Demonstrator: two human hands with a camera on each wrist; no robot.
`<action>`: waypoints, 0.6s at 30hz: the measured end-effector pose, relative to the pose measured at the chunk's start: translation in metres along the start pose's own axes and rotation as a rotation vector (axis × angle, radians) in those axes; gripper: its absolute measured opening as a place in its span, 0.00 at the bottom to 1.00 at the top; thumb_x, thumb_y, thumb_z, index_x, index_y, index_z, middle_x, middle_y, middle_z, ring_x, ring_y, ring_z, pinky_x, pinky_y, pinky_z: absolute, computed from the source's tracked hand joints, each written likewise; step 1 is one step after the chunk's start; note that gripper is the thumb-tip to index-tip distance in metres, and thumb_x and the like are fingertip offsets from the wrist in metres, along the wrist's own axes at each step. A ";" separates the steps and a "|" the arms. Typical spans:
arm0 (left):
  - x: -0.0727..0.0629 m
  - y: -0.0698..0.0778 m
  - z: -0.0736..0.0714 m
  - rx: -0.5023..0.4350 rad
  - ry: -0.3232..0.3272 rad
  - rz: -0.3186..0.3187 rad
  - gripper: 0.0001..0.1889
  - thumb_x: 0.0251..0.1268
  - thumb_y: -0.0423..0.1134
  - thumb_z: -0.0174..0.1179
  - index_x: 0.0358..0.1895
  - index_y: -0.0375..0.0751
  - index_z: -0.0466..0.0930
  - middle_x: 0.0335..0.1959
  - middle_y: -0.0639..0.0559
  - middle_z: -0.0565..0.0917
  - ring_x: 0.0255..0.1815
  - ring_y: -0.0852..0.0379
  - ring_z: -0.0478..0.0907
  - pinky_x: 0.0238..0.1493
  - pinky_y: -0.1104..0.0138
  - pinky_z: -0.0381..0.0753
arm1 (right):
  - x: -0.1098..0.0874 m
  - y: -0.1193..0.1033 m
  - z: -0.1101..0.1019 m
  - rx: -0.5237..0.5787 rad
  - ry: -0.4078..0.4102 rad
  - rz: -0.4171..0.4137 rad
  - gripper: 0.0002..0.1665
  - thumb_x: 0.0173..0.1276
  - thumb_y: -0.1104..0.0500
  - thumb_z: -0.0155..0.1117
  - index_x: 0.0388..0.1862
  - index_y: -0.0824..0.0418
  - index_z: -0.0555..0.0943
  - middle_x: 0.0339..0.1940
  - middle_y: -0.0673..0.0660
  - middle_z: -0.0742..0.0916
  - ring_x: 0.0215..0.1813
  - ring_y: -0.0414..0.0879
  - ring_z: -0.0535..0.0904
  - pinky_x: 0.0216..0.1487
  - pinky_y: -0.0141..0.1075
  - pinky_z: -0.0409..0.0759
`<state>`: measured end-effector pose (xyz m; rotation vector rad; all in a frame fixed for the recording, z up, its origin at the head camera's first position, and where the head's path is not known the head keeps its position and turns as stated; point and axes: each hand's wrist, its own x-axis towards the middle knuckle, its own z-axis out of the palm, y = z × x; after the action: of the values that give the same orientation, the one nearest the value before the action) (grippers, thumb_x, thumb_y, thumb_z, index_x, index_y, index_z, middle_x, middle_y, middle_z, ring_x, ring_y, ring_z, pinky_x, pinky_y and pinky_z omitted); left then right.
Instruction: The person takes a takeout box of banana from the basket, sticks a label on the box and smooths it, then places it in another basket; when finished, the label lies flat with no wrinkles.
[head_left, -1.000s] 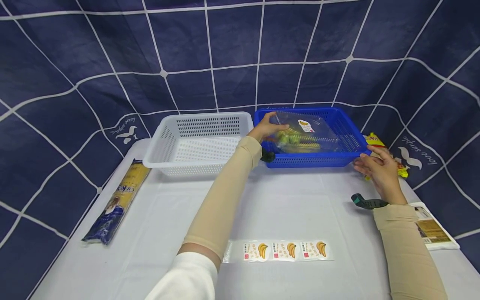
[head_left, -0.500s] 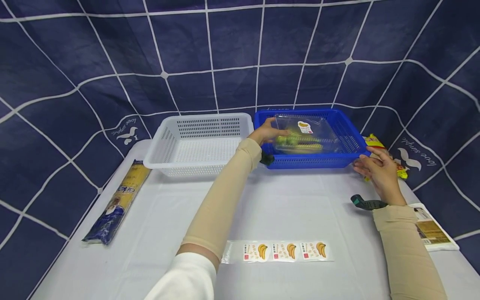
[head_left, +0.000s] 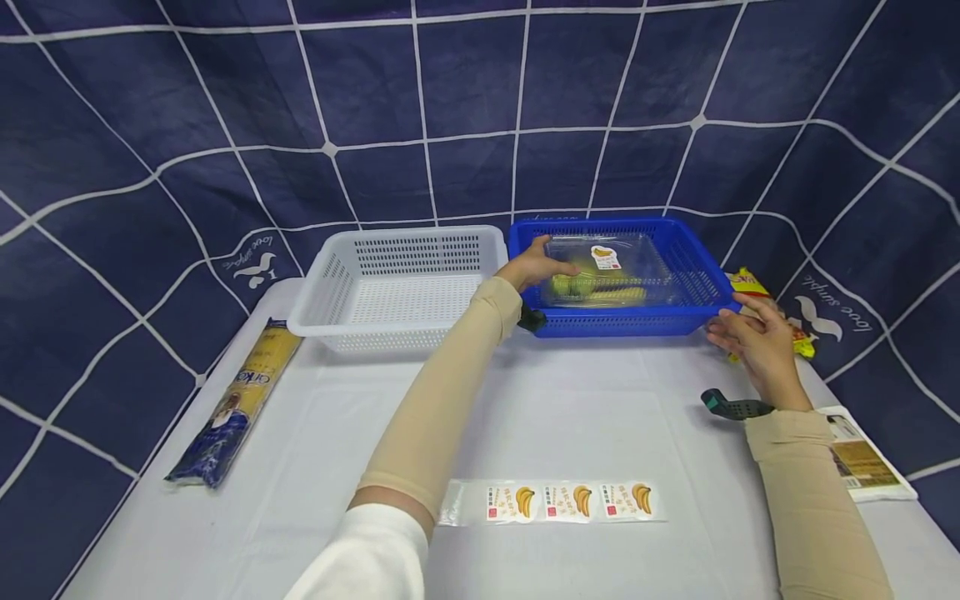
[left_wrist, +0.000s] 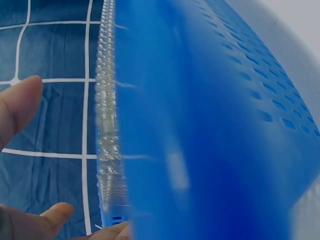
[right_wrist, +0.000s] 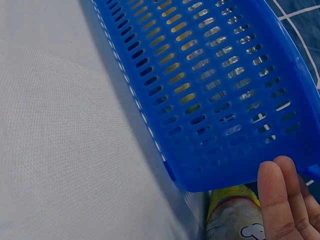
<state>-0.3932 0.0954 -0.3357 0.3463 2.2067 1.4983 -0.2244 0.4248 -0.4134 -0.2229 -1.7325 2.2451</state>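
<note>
A clear plastic clamshell box (head_left: 641, 262) with a banana sticker (head_left: 605, 257) on its lid lies in the blue basket (head_left: 622, 323). Green and yellow produce, blurred by the plastic, shows in the box or beneath it. My left hand (head_left: 532, 265) is at the box's left end, the thumb reaching over the lid. In the left wrist view its thumb and fingers are spread apart beside the box's ridged edge (left_wrist: 106, 125). My right hand (head_left: 765, 342) touches the basket's near right corner, its fingers (right_wrist: 275, 195) straight along the end wall in the right wrist view.
To the left stands a white basket (head_left: 397, 339). A blue-and-yellow pasta packet (head_left: 236, 404) lies at the table's left side. A strip of banana stickers (head_left: 570, 503) lies in front. On the right are a yellow bag (head_left: 750, 283) and a white-and-brown packet (head_left: 870, 458).
The clear box has come down from a tilt and lies flatter in the blue basket. My left hand has lowered slightly with it; the right hand stays at the basket's corner.
</note>
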 end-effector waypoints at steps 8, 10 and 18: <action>-0.017 0.004 -0.009 0.064 -0.069 0.040 0.55 0.75 0.43 0.71 0.91 0.46 0.38 0.91 0.42 0.44 0.89 0.42 0.46 0.86 0.50 0.53 | 0.001 0.001 -0.001 -0.023 0.024 0.001 0.27 0.78 0.64 0.69 0.71 0.53 0.74 0.39 0.47 0.93 0.37 0.39 0.91 0.38 0.32 0.90; -0.023 0.005 -0.011 0.068 -0.097 0.061 0.55 0.75 0.43 0.71 0.91 0.45 0.38 0.91 0.41 0.45 0.89 0.42 0.47 0.86 0.50 0.55 | 0.001 0.001 -0.002 -0.019 0.025 0.006 0.26 0.78 0.64 0.69 0.71 0.53 0.74 0.39 0.47 0.93 0.37 0.39 0.91 0.38 0.32 0.90; -0.059 0.002 -0.022 0.073 -0.181 0.194 0.47 0.77 0.41 0.69 0.90 0.49 0.48 0.88 0.39 0.56 0.87 0.45 0.56 0.80 0.48 0.67 | 0.003 0.001 -0.003 -0.034 0.019 0.011 0.29 0.78 0.62 0.69 0.73 0.54 0.72 0.38 0.47 0.92 0.37 0.39 0.91 0.38 0.32 0.90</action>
<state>-0.3530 0.0525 -0.3137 0.7091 2.1366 1.4234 -0.2261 0.4279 -0.4150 -0.2611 -1.7648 2.2157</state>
